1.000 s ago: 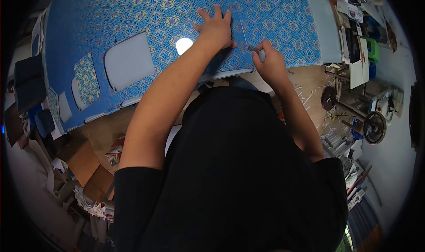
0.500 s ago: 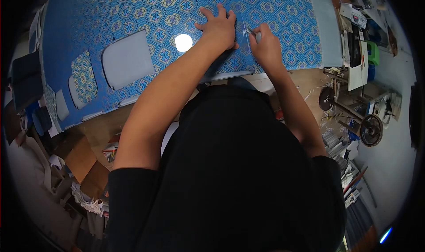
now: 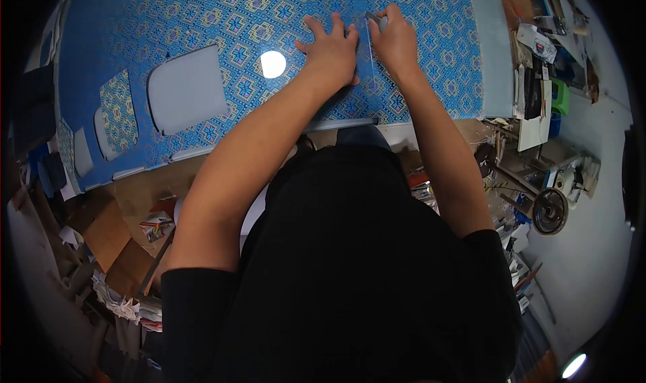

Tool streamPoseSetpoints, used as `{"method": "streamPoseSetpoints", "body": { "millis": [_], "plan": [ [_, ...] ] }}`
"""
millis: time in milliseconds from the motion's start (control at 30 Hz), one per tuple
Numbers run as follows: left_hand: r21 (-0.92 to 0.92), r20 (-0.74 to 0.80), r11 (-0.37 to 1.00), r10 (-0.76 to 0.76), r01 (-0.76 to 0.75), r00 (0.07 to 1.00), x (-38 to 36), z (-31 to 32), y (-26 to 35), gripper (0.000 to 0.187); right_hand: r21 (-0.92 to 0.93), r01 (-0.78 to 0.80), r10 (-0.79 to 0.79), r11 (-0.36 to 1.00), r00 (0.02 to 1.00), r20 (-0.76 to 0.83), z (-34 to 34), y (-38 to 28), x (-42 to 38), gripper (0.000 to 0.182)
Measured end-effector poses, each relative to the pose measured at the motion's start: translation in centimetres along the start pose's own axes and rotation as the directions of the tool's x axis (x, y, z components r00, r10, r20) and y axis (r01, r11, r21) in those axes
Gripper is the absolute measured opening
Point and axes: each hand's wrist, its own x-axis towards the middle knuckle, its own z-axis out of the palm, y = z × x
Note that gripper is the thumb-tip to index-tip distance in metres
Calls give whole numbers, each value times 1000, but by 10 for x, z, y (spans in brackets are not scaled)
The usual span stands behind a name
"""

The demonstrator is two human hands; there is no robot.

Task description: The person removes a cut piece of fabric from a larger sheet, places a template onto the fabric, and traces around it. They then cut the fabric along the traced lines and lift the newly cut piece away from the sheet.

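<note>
My left hand (image 3: 331, 54) lies flat with its fingers spread, pressing on a clear see-through sheet (image 3: 364, 60) over blue patterned fabric (image 3: 441, 53). The sheet's straight right edge shows as a thin bright line beside this hand. In my right hand (image 3: 397, 46) is a cutting knife (image 3: 373, 18), its tip at the upper end of that line. Fingers hide most of its handle. A bright round glare (image 3: 273, 64) shines left of my left hand.
Left on the fabric lie a grey rounded panel (image 3: 188, 90) and a smaller patterned piece (image 3: 119, 110) over another grey one. A cardboard box (image 3: 108, 238) stands below on the left. At right are a round metal weight (image 3: 550, 211) and a green object (image 3: 560, 97).
My right hand has moved the knife away from my body, up along the sheet's edge. My left hand stays spread in place. The view has shifted slightly.
</note>
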Motion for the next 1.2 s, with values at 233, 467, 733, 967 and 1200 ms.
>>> {"method": "streamPoseSetpoints", "body": {
  "millis": [233, 467, 733, 967, 1200],
  "plan": [
    [-140, -91, 990, -13, 0, 996, -8, 5, -4, 112, 76, -51, 38, 996, 986, 160, -18, 11, 11, 26],
    [-305, -177, 948, -150, 91, 973, -7, 22, -10, 117, 242, 179, -288, 954, 774, 563, -45, 53, 66, 20],
    [-137, -105, 904, -419, 404, 902, -19, 13, 19, 119, 455, 537, -686, 711, 383, 619, -34, 61, 130, 19],
    [-144, -125, 879, -471, 454, 873, -17, 14, 18, 119, 477, 593, -711, 649, 250, 657, -29, 46, 146, 19],
    [-205, -134, 875, -470, 439, 873, -17, 13, 16, 117, 415, 663, -685, 623, 207, 698, -20, 38, 142, 22]
  ]
}}
